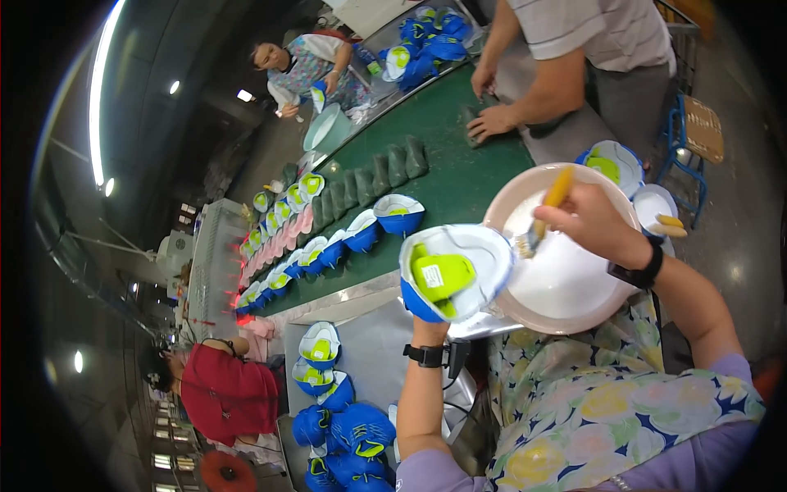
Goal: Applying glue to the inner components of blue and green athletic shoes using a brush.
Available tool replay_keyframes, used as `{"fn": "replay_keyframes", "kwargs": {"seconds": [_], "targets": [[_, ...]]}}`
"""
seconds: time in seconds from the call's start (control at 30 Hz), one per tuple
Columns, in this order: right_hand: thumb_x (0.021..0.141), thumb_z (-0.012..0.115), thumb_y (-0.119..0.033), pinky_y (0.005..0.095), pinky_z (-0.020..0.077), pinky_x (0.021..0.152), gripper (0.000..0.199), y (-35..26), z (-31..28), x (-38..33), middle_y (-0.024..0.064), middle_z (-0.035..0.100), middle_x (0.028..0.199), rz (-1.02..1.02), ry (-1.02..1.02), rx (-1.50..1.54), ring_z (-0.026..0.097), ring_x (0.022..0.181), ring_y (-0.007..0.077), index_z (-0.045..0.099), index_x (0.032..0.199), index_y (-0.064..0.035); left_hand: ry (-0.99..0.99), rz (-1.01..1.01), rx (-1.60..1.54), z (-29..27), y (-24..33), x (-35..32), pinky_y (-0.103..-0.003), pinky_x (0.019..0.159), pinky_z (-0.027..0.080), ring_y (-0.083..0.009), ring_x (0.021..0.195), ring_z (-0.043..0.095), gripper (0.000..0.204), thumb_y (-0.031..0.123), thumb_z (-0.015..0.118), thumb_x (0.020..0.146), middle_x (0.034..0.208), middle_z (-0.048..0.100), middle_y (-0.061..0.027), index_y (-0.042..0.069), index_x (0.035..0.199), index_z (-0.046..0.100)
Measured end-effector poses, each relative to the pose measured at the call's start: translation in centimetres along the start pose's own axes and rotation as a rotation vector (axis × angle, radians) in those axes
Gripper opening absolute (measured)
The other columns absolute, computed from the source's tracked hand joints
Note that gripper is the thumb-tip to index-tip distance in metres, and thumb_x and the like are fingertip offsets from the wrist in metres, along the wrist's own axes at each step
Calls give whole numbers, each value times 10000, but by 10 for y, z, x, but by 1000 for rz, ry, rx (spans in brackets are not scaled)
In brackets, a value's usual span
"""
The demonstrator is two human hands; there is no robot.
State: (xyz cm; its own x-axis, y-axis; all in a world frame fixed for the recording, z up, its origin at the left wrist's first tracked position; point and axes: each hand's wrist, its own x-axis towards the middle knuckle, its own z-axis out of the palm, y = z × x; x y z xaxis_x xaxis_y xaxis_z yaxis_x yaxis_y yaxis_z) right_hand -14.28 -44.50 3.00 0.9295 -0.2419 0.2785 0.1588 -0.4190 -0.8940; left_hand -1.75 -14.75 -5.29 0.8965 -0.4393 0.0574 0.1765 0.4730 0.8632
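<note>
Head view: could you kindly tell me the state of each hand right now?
Left hand: holding a blue-and-white shoe upper, grip mostly hidden.
Right hand: closed around a yellow-handled brush.

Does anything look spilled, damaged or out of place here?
No spill or damage stands out around the basin. Only the blue shoe uppers at lower left look untidy: they lie in a loose heap, whereas those on the green table stand in rows.

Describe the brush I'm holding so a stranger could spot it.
Find the big pink basin beside the green belt. Over it, your right hand holds the yellow-handled brush, bristles down. Unlike the yellow handles at the small white tub, it's held.
</note>
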Motion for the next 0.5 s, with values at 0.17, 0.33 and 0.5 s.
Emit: {"fn": "replay_keyframes", "kwargs": {"seconds": [0.17,0.33,0.5], "targets": [[860,684,-140,234,496,602,195,19,-25,-24,82,663,753,198,57,181,633,670,109,634,891,46,238,-230,213,-84,-7,51,-389,799,590,-226,966,642,364,155,593,948,1197,611,-78,122,1299,501],[870,666,-101,236,512,627,159,36,-30,-42,76,663,814,315,29,212,644,701,120,602,949,20,190,-225,38,-101,-45,113,-466,962,523,-279,1123,572,354,104,478,1011,1287,528,-128,110,1361,419],[876,658,-75,236,541,660,133,47,-21,-48,63,641,849,418,-14,255,636,708,119,584,956,3,491,-277,162,-105,-76,194,-461,905,522,-280,1096,576,491,61,453,979,1270,511,-121,156,1438,304]]}}
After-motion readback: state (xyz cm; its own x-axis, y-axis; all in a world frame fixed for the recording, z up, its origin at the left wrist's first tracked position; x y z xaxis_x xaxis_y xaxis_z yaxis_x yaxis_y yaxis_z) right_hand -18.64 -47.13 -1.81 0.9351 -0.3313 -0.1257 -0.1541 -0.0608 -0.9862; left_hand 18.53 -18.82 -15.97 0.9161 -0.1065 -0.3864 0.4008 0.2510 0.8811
